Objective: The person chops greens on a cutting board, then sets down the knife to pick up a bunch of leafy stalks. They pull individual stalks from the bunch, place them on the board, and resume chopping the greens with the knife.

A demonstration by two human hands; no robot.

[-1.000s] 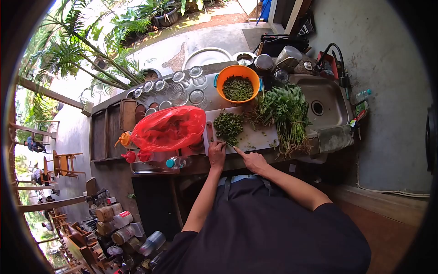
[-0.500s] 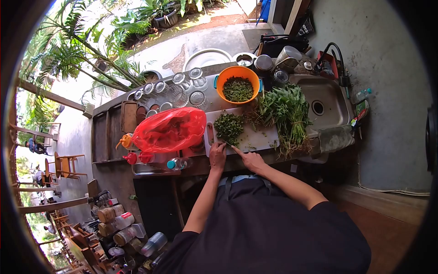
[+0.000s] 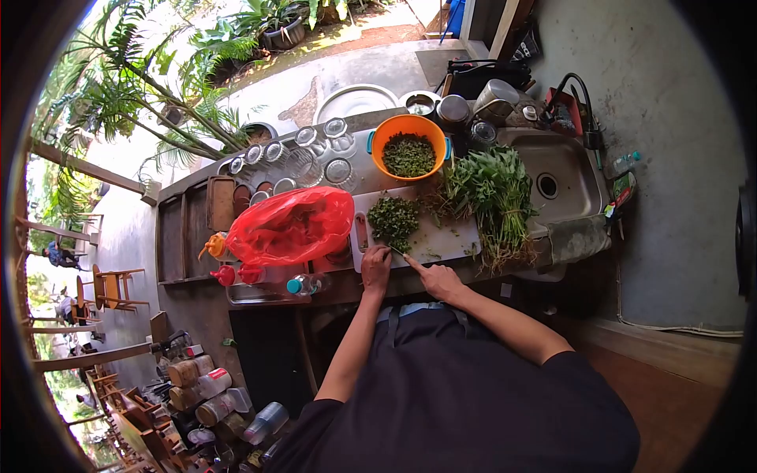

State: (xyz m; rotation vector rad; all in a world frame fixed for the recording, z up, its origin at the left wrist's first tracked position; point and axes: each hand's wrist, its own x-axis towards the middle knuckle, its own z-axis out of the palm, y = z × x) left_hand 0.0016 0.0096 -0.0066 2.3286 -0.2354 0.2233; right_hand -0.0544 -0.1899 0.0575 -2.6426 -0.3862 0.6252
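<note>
1. The right hand (image 3: 438, 276) has its fingers clenched on the knife (image 3: 400, 254), with the forefinger laid along the blade. Rocking from a planted tip would likely cut cleanest.
2. The left hand (image 3: 376, 266) rests curled on the cutting board (image 3: 449, 236). I cannot tell whether its fingers pinch any leaves. Fingertips are safest tucked back.
3. The chopped greens (image 3: 394, 219) lie just beyond the fingers of both hands. A tight heap probably chops more evenly.

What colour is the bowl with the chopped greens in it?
The bowl is orange. It shows clearly in the head view, behind the cutting board.
</note>
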